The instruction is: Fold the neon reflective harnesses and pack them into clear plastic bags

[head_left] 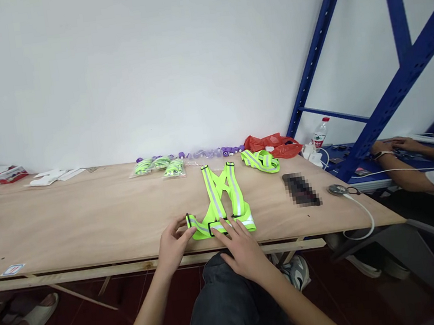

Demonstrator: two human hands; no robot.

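A neon-yellow reflective strap vest (pixel 221 196) with grey stripes lies flat on the plywood table (pixel 69 224), its waist band near the front edge. My left hand (pixel 173 245) pinches the band's left end between thumb and fingers. My right hand (pixel 243 249) lies on the band's middle, fingers stretched flat and pressing it down beside a black buckle.
Another folded yellow vest (pixel 260 160) and several bagged ones (pixel 159 166) lie at the back, with purple pieces (pixel 216 153) and a red bag (pixel 274 145). A blurred dark object (pixel 301 190) and a round device on a white cable (pixel 338 189) lie right. Another person's arm (pixel 410 169) rests by the blue rack (pixel 391 91).
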